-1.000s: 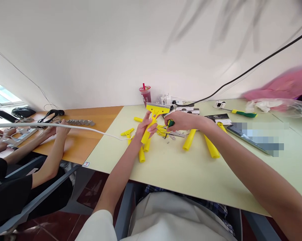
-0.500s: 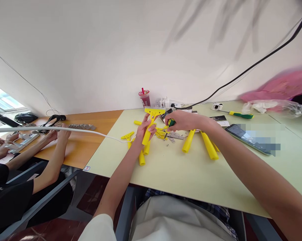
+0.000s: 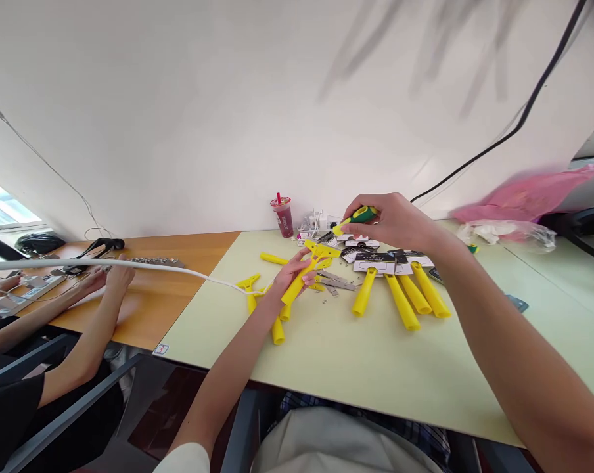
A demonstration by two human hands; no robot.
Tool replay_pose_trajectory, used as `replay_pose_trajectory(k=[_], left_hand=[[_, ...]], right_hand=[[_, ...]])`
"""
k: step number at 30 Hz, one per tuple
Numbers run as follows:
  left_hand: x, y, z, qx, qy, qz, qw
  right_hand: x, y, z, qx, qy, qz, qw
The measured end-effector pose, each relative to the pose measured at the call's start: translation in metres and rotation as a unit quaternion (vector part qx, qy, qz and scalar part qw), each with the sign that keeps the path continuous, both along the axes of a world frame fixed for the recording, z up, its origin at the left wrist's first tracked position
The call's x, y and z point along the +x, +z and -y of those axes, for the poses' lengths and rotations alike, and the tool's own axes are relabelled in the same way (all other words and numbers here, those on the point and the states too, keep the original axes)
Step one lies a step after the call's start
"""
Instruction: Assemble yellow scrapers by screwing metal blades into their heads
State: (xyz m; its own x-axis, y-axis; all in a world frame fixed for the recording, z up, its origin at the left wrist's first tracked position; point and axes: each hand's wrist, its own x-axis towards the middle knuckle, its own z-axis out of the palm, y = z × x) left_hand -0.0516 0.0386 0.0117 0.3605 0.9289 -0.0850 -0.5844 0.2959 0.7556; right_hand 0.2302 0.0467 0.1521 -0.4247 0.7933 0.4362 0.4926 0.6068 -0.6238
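My left hand [image 3: 292, 274] is closed around the handle of a yellow scraper [image 3: 297, 284], its wide head tilted up and away from me. Up and to the right, my right hand [image 3: 376, 220] grips a green and yellow screwdriver [image 3: 363, 215] that points left and down toward the scraper head. Whether its tip touches the scraper, I cannot tell. Loose metal blades [image 3: 337, 282] and small screws [image 3: 325, 301] lie on the table just right of my left hand. More yellow scrapers [image 3: 278, 330] rest beneath and left of that hand, partly hidden by it.
Several yellow scrapers with card sleeves [image 3: 402, 302] lie to the right. A cup with a red straw [image 3: 284, 220] stands by the wall. A white cable [image 3: 198, 271] crosses from the left, where a co-worker's hands [image 3: 117, 276] are busy. A pink bag [image 3: 518, 196] lies at the right.
My right hand has risen and moved right with the screwdriver, away from the scraper head. The scraper in my left hand has tilted clockwise. The view has shifted slightly.
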Motion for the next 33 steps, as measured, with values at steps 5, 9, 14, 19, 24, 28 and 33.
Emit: replay_pose_trajectory(k=[5,9,14,19,24,28,33], left_hand=[[0.004,0.0,0.003,-0.008,-0.022,0.003,1.0],[0.005,0.003,0.004,-0.024,-0.017,0.008,1.0],[0.004,0.002,0.004,-0.017,-0.025,0.019,0.999],[0.004,0.005,0.007,-0.013,-0.032,0.009,0.999],[0.005,0.007,0.009,-0.01,-0.041,0.017,0.999],[0.003,0.005,0.008,-0.013,-0.039,0.02,0.999],[0.001,0.003,0.006,-0.02,-0.036,0.022,0.999]], right_hand=[[-0.005,-0.005,-0.005,0.019,-0.006,-0.009,1.0],[-0.008,-0.008,-0.01,0.013,0.011,-0.007,1.0],[-0.009,-0.012,-0.014,0.035,0.016,0.006,0.999],[-0.012,-0.014,-0.016,0.04,0.011,0.023,0.999],[-0.013,-0.013,-0.015,0.034,0.0,0.042,0.999],[-0.012,-0.013,-0.016,0.027,0.004,0.037,0.999],[-0.009,-0.012,-0.015,0.003,0.01,0.031,0.999]])
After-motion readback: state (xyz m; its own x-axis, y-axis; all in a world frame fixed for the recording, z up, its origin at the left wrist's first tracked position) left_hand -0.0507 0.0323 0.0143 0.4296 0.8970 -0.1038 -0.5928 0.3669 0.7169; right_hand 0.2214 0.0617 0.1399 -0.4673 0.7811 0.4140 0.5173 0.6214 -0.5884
